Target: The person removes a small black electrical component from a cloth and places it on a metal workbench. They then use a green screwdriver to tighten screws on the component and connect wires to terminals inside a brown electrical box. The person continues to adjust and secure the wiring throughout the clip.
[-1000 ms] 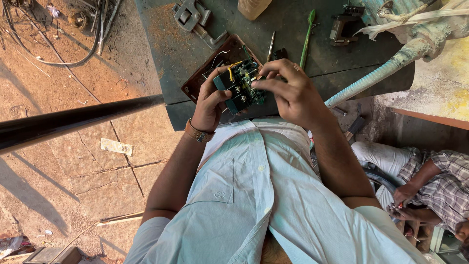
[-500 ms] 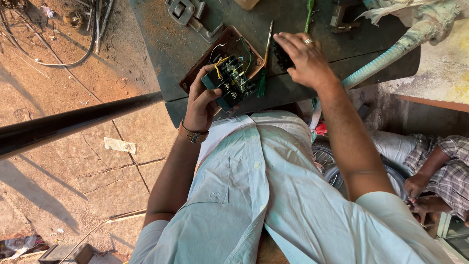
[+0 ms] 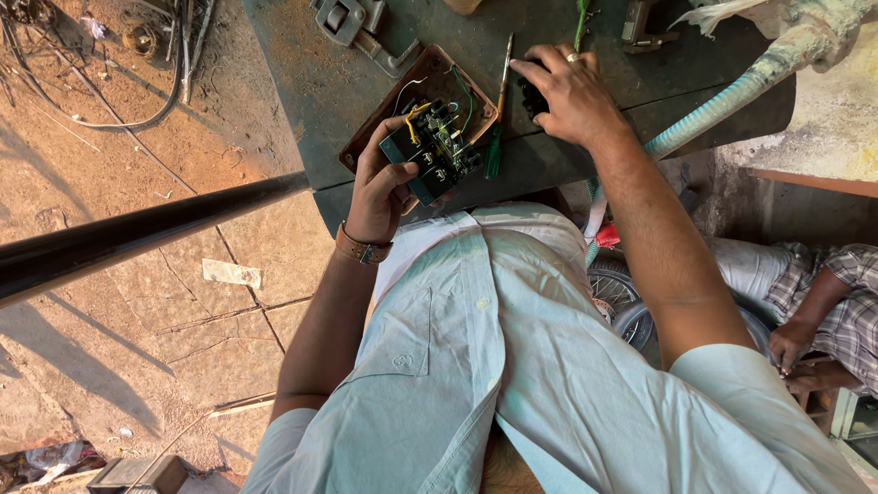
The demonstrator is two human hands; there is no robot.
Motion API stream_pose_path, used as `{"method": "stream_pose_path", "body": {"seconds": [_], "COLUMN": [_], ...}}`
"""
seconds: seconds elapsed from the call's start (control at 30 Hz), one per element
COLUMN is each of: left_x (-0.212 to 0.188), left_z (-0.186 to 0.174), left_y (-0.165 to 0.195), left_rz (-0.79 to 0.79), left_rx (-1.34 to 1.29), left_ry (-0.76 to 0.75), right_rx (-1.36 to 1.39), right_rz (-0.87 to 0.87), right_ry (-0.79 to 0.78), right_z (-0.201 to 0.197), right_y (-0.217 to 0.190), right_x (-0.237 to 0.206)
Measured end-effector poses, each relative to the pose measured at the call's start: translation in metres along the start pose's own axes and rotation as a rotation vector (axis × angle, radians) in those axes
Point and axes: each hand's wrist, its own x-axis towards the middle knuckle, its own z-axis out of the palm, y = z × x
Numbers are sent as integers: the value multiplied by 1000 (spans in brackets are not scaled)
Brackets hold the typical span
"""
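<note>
My left hand point(image 3: 380, 187) grips a black electrical switch unit point(image 3: 432, 151) with yellow and green wires, holding it over the near edge of a dark metal table point(image 3: 302, 82). Just behind the unit lies a brown box cover point(image 3: 422, 84). My right hand point(image 3: 572, 91), a ring on one finger, rests palm down on a small black part point(image 3: 530, 99) on the table. Between the two hands a green-handled screwdriver point(image 3: 498, 119) lies on the tabletop, with neither hand touching it.
A metal clamp point(image 3: 352, 26) lies at the table's back left. A pale green ribbed hose point(image 3: 732, 91) runs off to the right. A dark pipe point(image 3: 137, 233) crosses on the left. Another person in a checked shirt point(image 3: 823, 311) sits at lower right beside a wheel point(image 3: 622, 302).
My right hand left the switch unit and moved right onto the small black part on the table. The left hand alone keeps the unit, lowered slightly toward the table edge.
</note>
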Motion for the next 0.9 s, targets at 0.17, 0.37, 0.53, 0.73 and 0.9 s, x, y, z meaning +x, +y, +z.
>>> {"method": "stream_pose_path", "body": {"seconds": [0.17, 0.37, 0.53, 0.73, 0.9], "left_x": [2, 1, 2, 9, 6], "left_z": [-7, -3, 1, 3, 4], "left_y": [-9, -8, -6, -11, -11], "left_rz": [60, -12, 2, 23, 11], "left_rx": [29, -34, -13, 85, 173], "left_ry": [-36, 29, 60, 20, 5], "right_rx": [-8, 315, 1136, 1567, 1456], "right_rz": [141, 273, 373, 298, 298], "right_ry": [-58, 77, 415, 253, 161], "right_z": [-6, -49, -86, -91, -89], "right_y": [6, -8, -55, -111, -126], "right_x": [9, -17, -42, -34, -31]}}
